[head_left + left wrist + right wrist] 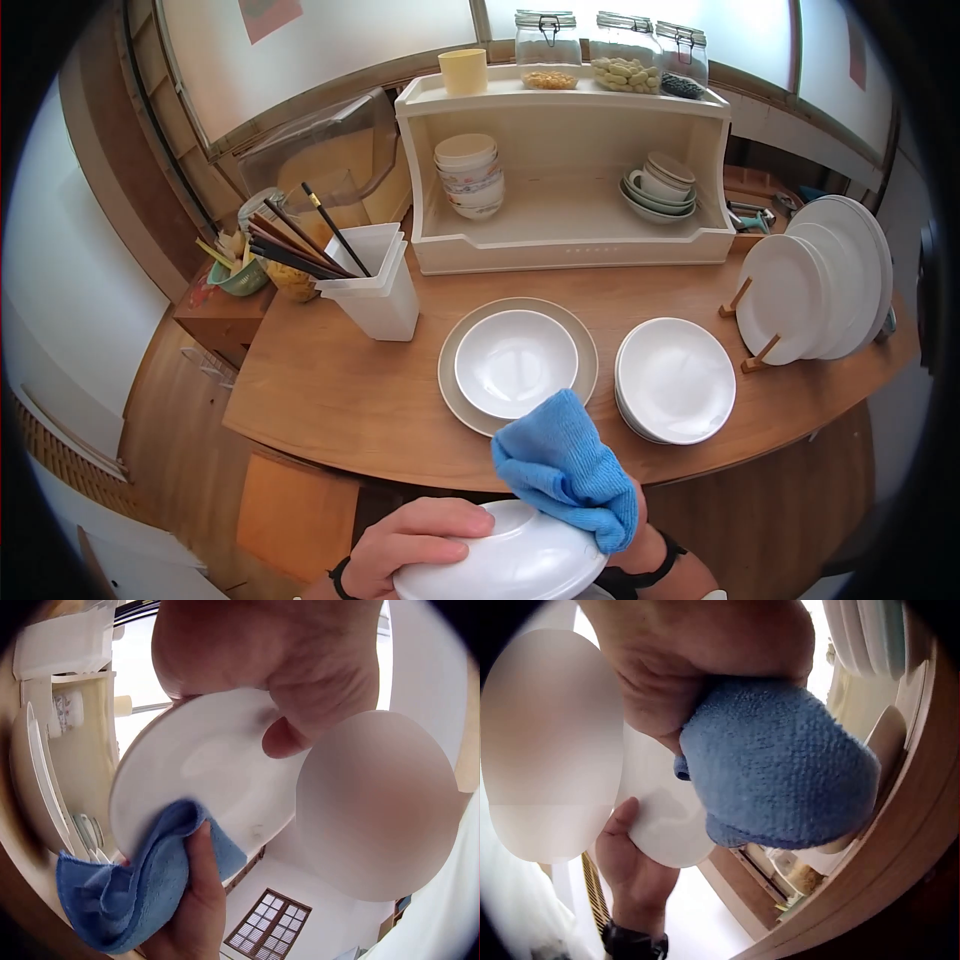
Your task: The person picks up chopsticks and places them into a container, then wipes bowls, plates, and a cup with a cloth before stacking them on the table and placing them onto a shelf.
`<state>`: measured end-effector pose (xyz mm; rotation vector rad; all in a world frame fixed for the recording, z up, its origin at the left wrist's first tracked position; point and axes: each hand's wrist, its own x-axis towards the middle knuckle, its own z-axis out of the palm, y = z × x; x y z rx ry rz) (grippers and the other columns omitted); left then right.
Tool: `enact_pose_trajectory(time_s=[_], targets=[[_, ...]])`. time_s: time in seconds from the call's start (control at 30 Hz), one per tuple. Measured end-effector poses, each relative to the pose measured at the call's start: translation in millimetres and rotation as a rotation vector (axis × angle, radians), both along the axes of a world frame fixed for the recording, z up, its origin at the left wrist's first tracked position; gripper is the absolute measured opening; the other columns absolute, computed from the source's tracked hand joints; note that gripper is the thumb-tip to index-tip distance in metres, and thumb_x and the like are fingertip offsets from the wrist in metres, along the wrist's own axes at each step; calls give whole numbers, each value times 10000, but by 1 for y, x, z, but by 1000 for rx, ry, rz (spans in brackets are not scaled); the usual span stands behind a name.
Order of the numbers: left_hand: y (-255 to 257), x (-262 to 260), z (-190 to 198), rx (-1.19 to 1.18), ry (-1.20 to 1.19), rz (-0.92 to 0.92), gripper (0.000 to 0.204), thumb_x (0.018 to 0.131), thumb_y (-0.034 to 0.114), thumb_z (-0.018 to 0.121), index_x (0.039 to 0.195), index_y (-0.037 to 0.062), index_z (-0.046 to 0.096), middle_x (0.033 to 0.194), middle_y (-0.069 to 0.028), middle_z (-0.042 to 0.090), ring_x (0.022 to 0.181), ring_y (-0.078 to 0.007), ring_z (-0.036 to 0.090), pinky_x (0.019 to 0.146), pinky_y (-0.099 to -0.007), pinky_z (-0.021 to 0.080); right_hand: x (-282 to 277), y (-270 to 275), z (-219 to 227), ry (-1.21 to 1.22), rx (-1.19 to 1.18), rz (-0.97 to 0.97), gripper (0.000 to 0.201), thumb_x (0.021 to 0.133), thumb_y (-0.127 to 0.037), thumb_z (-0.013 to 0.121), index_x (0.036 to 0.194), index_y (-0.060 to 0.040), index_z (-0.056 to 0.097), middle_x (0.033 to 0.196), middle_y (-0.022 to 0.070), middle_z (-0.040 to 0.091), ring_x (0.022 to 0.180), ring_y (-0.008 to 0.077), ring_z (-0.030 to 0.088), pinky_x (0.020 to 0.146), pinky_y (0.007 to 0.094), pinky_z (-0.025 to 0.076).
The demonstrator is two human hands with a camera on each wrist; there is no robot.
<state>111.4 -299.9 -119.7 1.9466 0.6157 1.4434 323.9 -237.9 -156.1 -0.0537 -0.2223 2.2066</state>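
My left hand (430, 535) grips a shallow white bowl (515, 560) by its edge, close to my body at the near side of the table. The bowl is tilted, its underside and foot ring facing up in the head view. In the left wrist view, my left thumb lies on its inner face. My right hand (712, 652) holds a blue cloth (565, 465) folded over the bowl's rim. The right thumb presses the cloth against the inside, as the left wrist view shows. The cloth hides most of the right hand's fingers in the head view.
On the table, a white bowl (517, 363) sits on a beige-rimmed plate (452, 385), left of stacked white dishes (676, 380). Plates (785, 300) stand in a rack at right. A white chopstick container (385, 300) is at left, a shelf unit (570, 258) behind.
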Motion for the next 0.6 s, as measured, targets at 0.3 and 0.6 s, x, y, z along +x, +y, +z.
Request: enact_pose_trajectory(time_s=[0.3,0.6], targets=[[-9,38,-42,-216,-407,86,497,911,205,625,1326,50,400,1301,-203,460,1202,-287,477,1016,-421,366,-39,-48,-38,-642,168,-278,442,889,-220,677,1258,-63,492,1206,63,572,1127,171,539,971,342,431],[-4,13,-21,-175,-281,6,395,928,178,595,1269,43,448,1201,-226,518,1074,-340,561,903,-438,481,-29,-34,-29,-724,615,-453,424,868,-160,679,1255,-58,541,1193,75,593,1065,198,580,917,339,471]])
